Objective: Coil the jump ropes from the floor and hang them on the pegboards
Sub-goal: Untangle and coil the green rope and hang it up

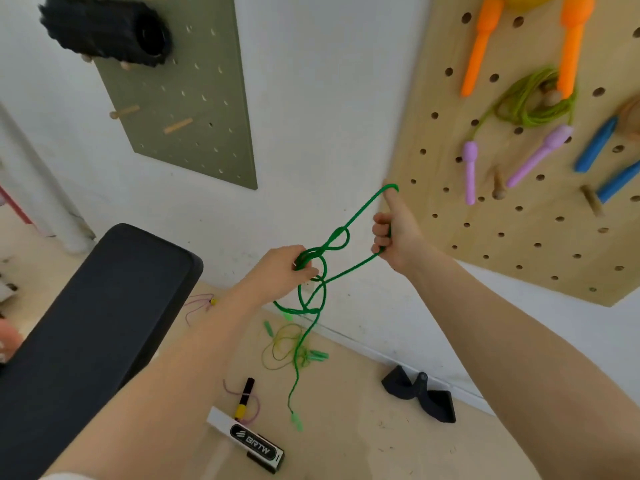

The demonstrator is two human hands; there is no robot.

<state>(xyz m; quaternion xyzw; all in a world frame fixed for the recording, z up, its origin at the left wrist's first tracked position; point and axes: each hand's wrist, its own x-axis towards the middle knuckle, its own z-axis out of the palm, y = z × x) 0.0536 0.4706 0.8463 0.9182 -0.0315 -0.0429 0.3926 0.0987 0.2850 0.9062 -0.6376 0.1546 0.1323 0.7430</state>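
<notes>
Fingers (381,237) of the right hand (398,237) are curled round the green rope (322,251), thumb up w/ a loop hooked over its tip; fingers of the left hand (287,268) pinch a bunched coil of the same rope approx. at mid-height, just left of the right hand. Rope location: held in air between both hands, a few loose loops sagging below the left hand, tail hanging to the floor (363,427) where its pale green handle (297,420) lies. Risk 1: loops cross each other near the left hand; pulling tight would likely set a knot instead of a clean coil. Risk 2: the hanging tail passes close to the thin yellow-green rope (282,348) on the floor; lifting could snag and drag it. Risk 3: thumb loop is held by position only; tilting the thumb may drop it. Clearance: wooden pegboard (519,220) edge sits just beside the right hand, w/ bare pegs (498,185) nearby but hung ropes above. Black padded bench (104,306) limits room to the left. Bare wall between the boards gives open space ahead.
</notes>
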